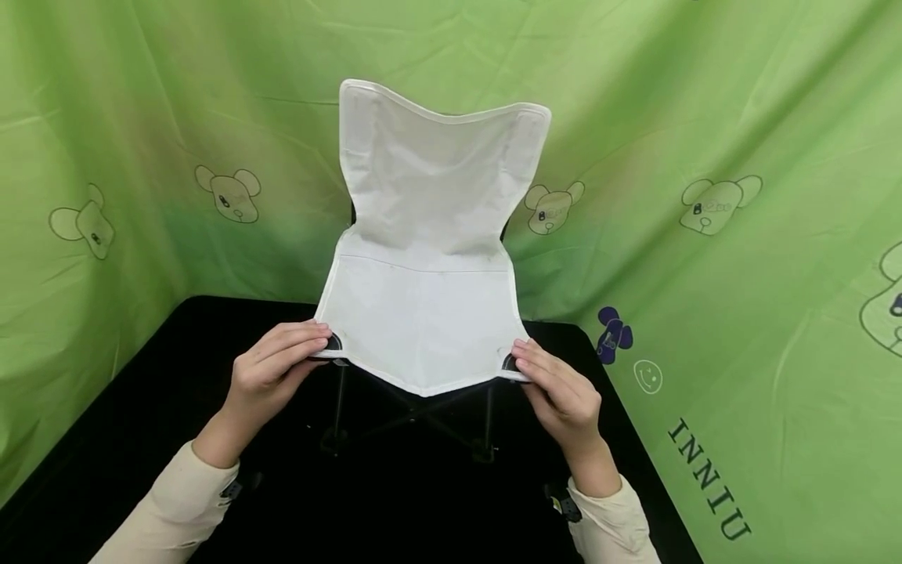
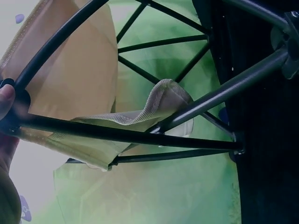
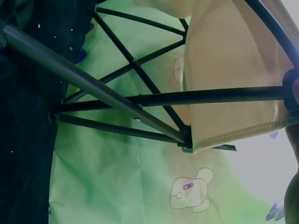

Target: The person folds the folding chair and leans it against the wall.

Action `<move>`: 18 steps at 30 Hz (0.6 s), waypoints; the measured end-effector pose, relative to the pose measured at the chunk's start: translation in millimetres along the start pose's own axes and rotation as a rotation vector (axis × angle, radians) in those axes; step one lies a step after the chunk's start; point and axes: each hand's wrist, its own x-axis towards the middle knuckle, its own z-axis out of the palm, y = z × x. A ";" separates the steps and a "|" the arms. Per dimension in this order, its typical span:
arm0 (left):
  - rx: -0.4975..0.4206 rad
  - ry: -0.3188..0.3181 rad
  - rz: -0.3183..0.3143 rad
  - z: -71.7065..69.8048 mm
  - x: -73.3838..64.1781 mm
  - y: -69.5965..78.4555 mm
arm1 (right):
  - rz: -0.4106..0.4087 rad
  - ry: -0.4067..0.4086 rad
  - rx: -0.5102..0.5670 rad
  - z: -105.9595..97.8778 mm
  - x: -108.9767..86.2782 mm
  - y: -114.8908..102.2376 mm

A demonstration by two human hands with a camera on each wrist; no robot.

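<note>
While the white fabric chair (image 1: 423, 239) stands on the black counter (image 1: 395, 509), its back (image 1: 440, 157) upright at the far side, the person's left hand (image 1: 275, 364) pinches the front left corner (image 1: 334, 343) of the seat (image 1: 423, 321), fingers on top and thumb beneath. The right hand (image 1: 564, 392) holds the front right corner (image 1: 509, 363) likewise, so each grip is clamped on the chair. Under the seat, slim tubes of the black frame (image 2: 131, 134) cross one another. Green curtains (image 1: 775, 117) printed with cartoon animal heads (image 1: 719, 205) hang around, and pale sleeves (image 1: 165, 509) cover both forearms.
</note>
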 end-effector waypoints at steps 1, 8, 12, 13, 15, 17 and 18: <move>-0.002 0.006 0.002 0.7 1.1 0.4 | 0.000 0.000 0.006 0.2 1.0 0.2; -0.011 0.033 0.000 4.8 8.8 2.9 | -0.010 0.013 0.019 3.2 10.3 -1.9; -0.029 0.037 0.001 7.6 13.8 4.3 | -0.014 0.036 0.031 6.6 18.1 -4.6; -0.032 0.038 0.002 8.4 15.1 4.7 | -0.014 0.042 0.033 7.7 20.2 -5.1; -0.035 0.042 0.005 9.9 17.5 5.3 | -0.013 0.052 0.033 9.8 24.0 -6.0; -0.031 0.045 0.007 11.3 19.5 5.9 | -0.012 0.062 0.035 12.2 27.1 -6.8; -0.030 0.046 0.008 12.0 20.5 6.2 | -0.012 0.067 0.035 13.5 28.5 -7.3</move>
